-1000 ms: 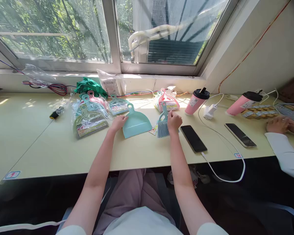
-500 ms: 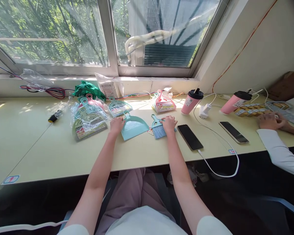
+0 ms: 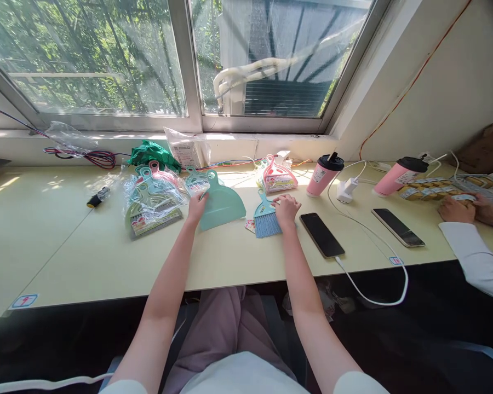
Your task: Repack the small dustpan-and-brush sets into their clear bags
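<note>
A light teal dustpan (image 3: 223,207) is gripped at its left side by my left hand (image 3: 198,207), its fingers closed round the edge. The pan is tipped up from the table, its holed handle pointing to the window. Right of it lies a small blue hand brush (image 3: 266,219), bristles toward me. My right hand (image 3: 286,209) is closed on the brush's right side, its fingertips on the brush head; part of the bristles is hidden under it. A small printed card (image 3: 250,225) sticks out beneath the brush's left edge.
Bagged dustpan sets (image 3: 154,205) lie left, a pink set (image 3: 277,175) at the back. To the right are a phone (image 3: 322,235) on a white cable, a charger (image 3: 347,190), pink cups (image 3: 324,176) and another phone (image 3: 397,227). A co-worker's hands (image 3: 457,210) are far right.
The dustpan has been tipped up off the table by my left hand, its handle end rising. My right hand stays at the brush, with its fingers slightly shifted. The view has moved a little.
</note>
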`<state>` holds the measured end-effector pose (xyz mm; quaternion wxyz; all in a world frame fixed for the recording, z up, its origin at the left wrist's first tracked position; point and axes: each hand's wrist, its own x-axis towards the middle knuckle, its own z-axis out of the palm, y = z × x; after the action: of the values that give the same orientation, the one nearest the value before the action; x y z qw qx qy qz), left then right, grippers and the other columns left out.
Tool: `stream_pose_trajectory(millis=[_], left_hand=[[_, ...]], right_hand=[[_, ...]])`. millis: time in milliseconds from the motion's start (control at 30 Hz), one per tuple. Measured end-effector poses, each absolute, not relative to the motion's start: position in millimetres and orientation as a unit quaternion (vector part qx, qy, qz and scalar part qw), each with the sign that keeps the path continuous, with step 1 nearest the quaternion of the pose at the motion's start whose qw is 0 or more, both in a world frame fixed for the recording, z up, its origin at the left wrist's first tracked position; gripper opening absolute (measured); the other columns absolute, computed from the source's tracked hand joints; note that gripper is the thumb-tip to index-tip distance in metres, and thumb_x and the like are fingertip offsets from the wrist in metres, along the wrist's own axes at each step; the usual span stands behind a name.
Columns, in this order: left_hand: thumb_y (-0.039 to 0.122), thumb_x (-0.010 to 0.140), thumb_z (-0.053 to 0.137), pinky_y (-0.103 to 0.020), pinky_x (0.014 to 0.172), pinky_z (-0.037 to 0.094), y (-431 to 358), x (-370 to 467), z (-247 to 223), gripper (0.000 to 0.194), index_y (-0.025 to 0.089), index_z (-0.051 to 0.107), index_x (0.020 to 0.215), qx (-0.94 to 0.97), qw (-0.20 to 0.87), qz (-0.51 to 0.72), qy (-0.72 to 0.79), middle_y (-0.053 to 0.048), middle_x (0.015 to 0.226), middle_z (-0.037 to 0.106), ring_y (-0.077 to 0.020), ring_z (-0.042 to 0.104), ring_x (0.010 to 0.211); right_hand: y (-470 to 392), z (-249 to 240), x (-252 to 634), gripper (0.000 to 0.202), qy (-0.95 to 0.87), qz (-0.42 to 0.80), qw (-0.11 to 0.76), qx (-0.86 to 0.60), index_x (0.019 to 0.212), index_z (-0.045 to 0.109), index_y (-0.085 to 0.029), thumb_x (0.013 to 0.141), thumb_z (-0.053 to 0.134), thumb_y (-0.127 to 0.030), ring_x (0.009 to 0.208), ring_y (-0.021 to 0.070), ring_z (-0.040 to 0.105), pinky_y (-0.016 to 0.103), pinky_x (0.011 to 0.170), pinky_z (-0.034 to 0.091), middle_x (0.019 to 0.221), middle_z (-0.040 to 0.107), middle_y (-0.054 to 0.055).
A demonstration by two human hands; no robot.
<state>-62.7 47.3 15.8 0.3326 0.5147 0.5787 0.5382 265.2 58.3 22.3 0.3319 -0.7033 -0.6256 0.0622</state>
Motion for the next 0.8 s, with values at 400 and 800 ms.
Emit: stream_pose_trajectory(millis=[400,800], left_hand=[[0.063,0.085,0.056,-0.034,0.088,0.046,22.2,-17.5,33.1,0.05,0.018,0.066,0.105,0.59,0.43,0.471,0.495,-0.008,0.108,0.067,-0.0261,0.059,0.102],[0.064,0.08,0.065,-0.037,0.089,0.047,14.5,5.0,37.8,0.057,0.015,0.071,0.107,0.648,0.41,0.477,0.43,-0.01,0.11,0.071,-0.0291,0.061,0.105]], right_hand=[[36.4,43.2,216.9,0.04,-0.574,0.466,0.559,-0.375,0.084,0.067,-0.022,0.067,0.079,-0.056,0.064,0.0161,0.063,0.034,0.074,0.052,0.075,0.067,0.0],[20.2,35.9,189.1,0.027,-0.623,0.124,0.525,-0.566,0.111,0.067,-0.022,0.089,0.065,-0.038,0.123,0.0262,0.056,0.04,0.1,0.043,0.134,0.061,0.012]])
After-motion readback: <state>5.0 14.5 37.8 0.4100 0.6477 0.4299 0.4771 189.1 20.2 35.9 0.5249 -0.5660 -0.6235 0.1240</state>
